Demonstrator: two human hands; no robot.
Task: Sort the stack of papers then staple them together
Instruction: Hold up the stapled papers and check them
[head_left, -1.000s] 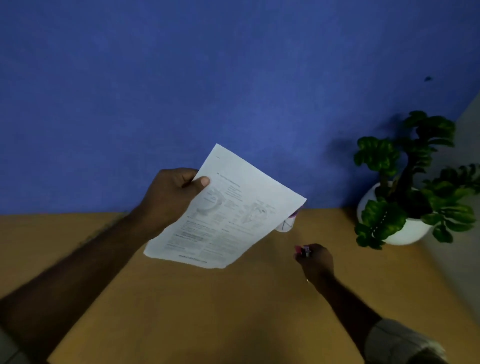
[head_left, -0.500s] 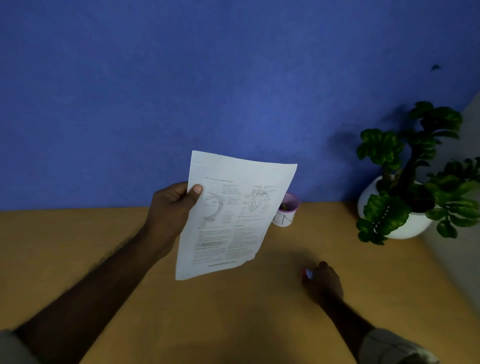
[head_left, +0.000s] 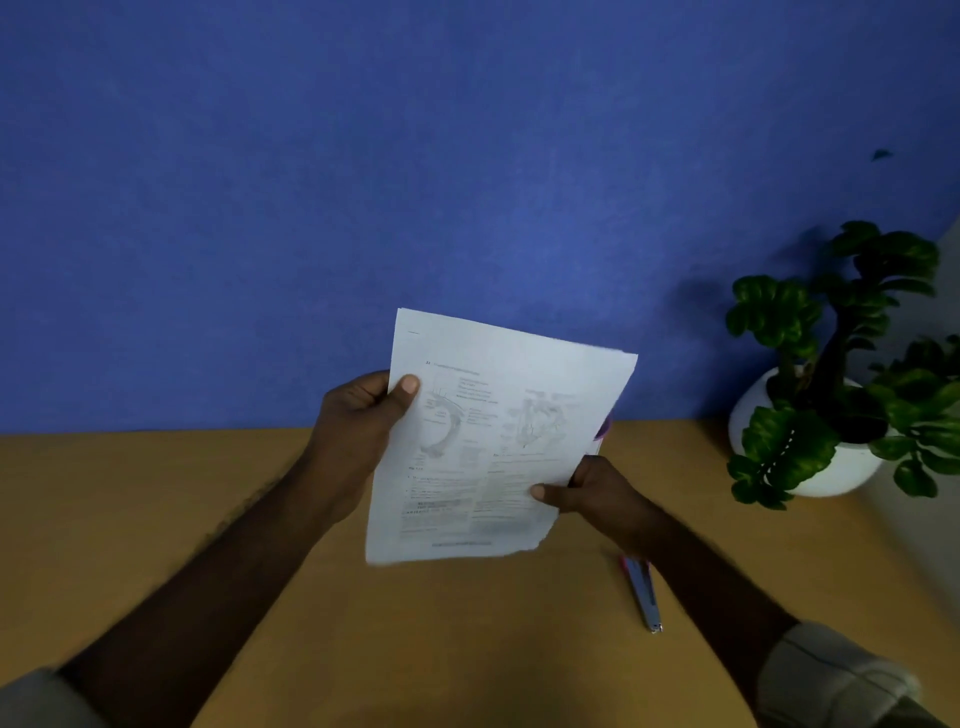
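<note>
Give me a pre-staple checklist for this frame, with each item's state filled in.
1. Papers held by both hands: ok, left hand at the upper left edge, right hand at the lower right edge.
2. Sheet edges squared: not ok, slight offset shows along the top right corner.
3. Stapler within reach: ok, lying on the table under the right forearm.
4. A hand free for the stapler: not ok, both hold the papers.
5. Page order: cannot tell, only the top sheet shows.
</note>
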